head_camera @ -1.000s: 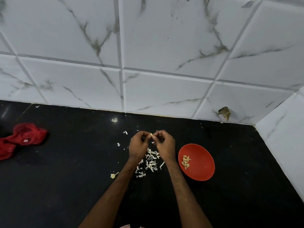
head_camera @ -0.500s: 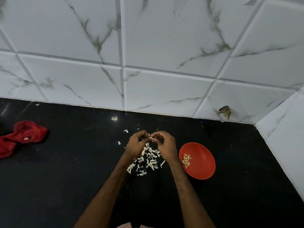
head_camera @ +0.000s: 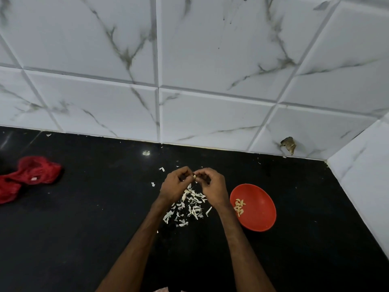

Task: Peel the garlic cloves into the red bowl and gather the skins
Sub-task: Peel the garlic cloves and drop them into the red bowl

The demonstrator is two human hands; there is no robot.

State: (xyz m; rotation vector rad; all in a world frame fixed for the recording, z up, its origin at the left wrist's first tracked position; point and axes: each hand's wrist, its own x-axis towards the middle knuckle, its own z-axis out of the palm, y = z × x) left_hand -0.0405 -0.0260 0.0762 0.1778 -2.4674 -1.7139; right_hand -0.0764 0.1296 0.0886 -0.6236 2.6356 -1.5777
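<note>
Risk 1: the garlic clove [head_camera: 194, 176] is small and held at the fingertips only, above the skins [head_camera: 189, 205]. If it slips under nail pressure, it would probably drop into that litter, not the red bowl [head_camera: 262, 220].

Risk 2: the skins lie loose on the counter [head_camera: 84, 228], w/ stray bits beyond the main pile. A wrist brushing through would likely scatter them and make gathering harder.

Risk 3: the bowl sits just beside the right forearm, so an outward elbow swing could knock it. Peeled cloves [head_camera: 239, 205] lie inside, near its left wall.

Pose: left hand [head_camera: 174, 184] and right hand [head_camera: 212, 186] meet knuckle-up, both forearms converging from the frame bottom. Grip: each hand pinches the clove, other fingers curled in. Skin status on the clove: cannot tell.
</note>
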